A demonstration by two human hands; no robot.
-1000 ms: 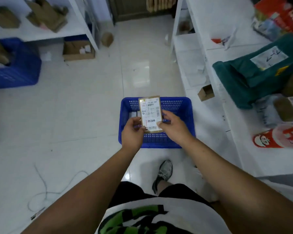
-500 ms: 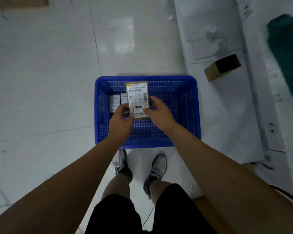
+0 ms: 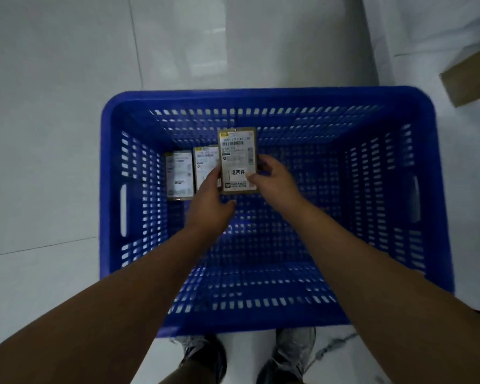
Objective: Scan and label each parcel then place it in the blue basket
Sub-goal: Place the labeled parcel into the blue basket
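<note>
A small brown parcel (image 3: 237,153) with a white shipping label and a small sticker is held deep inside the blue basket (image 3: 432,189). My left hand (image 3: 209,202) grips its lower left edge and my right hand (image 3: 272,181) grips its lower right edge. Two similar labelled parcels lie flat on the basket floor at the far left: one (image 3: 179,176) by the left wall, the other (image 3: 204,164) partly hidden behind my left hand and the held parcel.
The basket stands on a pale tiled floor (image 3: 53,134). A brown cardboard box (image 3: 468,79) lies at the right edge on a white sheet. My two shoes (image 3: 203,353) show just below the basket's near rim.
My view has dropped close over the basket. Both hands have lowered the parcel from above the rim to inside the basket, beside the two parcels lying there.
</note>
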